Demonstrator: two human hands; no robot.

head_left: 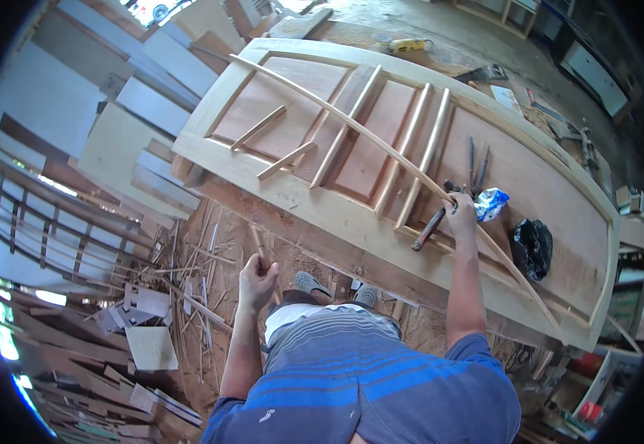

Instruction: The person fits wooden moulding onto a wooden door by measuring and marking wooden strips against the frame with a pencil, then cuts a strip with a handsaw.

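A panelled wooden door point(314, 209) lies flat on a bench in front of me. My right hand point(461, 214) is closed around a long thin wooden strip point(351, 122), which slants across the door. Just beside that hand lies a dark, rust-coloured tool point(428, 231), its far end partly hidden. My left hand point(257, 281) hangs short of the door's near edge, fingers wrapped round a short wooden stick point(259, 240). Several loose strips rest on the door, among them a short one point(259, 127) and another point(286, 161).
Near my right hand are thin dark tools point(472, 164), a blue-and-white packet point(491, 204) and a black plastic bag point(531, 249). A yellow power tool point(408, 45) sits beyond the door. Boards point(126, 140) lean at the left, above scattered offcuts point(152, 348) on the dusty floor.
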